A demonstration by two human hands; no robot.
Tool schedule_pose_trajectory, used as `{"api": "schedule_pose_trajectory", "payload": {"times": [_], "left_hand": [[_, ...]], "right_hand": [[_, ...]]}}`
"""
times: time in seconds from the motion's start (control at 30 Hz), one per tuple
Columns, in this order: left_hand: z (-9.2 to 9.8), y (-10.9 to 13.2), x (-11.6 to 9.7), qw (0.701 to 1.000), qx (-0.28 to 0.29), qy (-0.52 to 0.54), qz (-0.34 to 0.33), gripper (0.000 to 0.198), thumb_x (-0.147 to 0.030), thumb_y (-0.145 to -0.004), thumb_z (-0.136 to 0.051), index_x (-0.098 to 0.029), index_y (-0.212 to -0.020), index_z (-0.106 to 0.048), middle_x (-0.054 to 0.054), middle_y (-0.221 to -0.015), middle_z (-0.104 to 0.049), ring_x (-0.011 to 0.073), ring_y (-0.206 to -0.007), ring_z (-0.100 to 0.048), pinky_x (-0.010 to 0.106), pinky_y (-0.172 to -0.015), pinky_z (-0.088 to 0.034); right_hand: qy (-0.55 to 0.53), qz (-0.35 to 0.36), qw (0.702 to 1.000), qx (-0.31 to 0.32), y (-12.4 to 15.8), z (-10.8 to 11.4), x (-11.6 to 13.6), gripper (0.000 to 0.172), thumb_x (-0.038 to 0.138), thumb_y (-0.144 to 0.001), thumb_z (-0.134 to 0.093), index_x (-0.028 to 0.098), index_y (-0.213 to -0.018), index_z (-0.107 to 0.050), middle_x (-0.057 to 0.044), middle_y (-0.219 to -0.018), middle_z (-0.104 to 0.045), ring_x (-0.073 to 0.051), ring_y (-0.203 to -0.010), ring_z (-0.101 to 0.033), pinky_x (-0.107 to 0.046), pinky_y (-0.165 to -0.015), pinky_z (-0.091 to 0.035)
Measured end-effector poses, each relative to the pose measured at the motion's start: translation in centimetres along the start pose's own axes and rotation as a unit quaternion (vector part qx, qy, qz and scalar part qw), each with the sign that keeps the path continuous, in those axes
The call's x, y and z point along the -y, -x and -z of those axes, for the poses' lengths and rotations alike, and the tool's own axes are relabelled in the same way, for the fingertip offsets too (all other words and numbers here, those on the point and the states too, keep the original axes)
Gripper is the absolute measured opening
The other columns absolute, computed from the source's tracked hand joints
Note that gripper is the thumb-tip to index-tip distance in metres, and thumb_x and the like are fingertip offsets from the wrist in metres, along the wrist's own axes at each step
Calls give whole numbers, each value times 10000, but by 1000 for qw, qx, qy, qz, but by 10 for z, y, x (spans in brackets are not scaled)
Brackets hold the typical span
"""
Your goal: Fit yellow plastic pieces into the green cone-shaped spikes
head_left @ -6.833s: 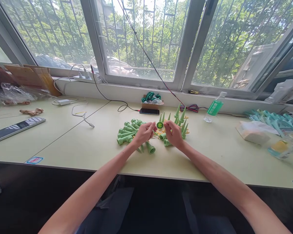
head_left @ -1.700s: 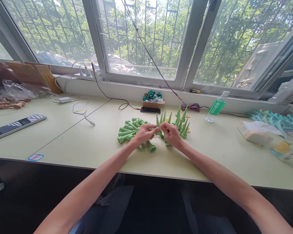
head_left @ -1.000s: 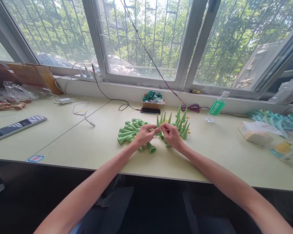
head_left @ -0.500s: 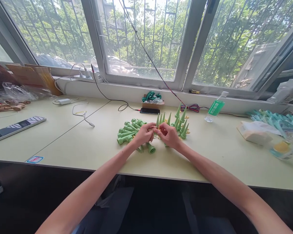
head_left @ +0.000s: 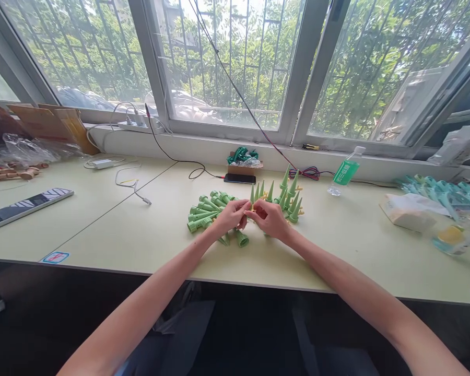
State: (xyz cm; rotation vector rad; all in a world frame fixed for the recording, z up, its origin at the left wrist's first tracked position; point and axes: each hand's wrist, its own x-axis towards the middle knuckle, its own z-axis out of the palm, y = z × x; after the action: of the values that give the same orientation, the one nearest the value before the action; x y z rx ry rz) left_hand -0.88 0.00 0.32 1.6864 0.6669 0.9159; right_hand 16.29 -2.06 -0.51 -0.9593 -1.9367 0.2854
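Observation:
My left hand and my right hand meet over the middle of the table, fingers closed in a pinch. Between their fingertips is a green plant-watering spike, its tip pointing up and a bit of yellow at its lower part; the fingers hide most of it. Left of my hands lies a fan of green spikes on their sides, with one open socket end facing me. Several green spikes with yellow valves stand upright beside and behind my right hand.
Behind the spikes are a black phone and a small box of green items. A water bottle, a tissue pack and teal parts are on the right. A tablet and a white cable lie left.
My hands stay together in nearly the same place, with only small finger movements. A bit of yellow now shows more plainly between the fingertips. The view has shifted very slightly.

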Motion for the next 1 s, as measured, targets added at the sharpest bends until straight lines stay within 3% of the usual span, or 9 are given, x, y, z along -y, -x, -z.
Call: {"api": "schedule_pose_trajectory", "payload": {"times": [0.57, 1.0], "left_hand": [[0, 1, 0, 1000, -1, -15, -3, 455, -583, -913, -536, -176, -718, -477, -60, -410, -427, 66, -340, -392, 179, -353, -265], [-4, -1, 1, 999, -27, -22, 7, 490, -628, -905, -498, -190, -700, -421, -41, -397, -491, 75, -320, -421, 170, -335, -291]], "right_hand": [[29, 32, 999, 5, 1, -1, 1, 351, 452, -933, -560, 214, -718, -421, 55, -576, -404, -94, -515, -341, -241, -522, -292], [70, 37, 996, -36, 2, -4, -4, 428, 555, -927, -544, 202, -693, -484, 37, -563, -452, -98, -522, -379, -233, -537, -319]]}}
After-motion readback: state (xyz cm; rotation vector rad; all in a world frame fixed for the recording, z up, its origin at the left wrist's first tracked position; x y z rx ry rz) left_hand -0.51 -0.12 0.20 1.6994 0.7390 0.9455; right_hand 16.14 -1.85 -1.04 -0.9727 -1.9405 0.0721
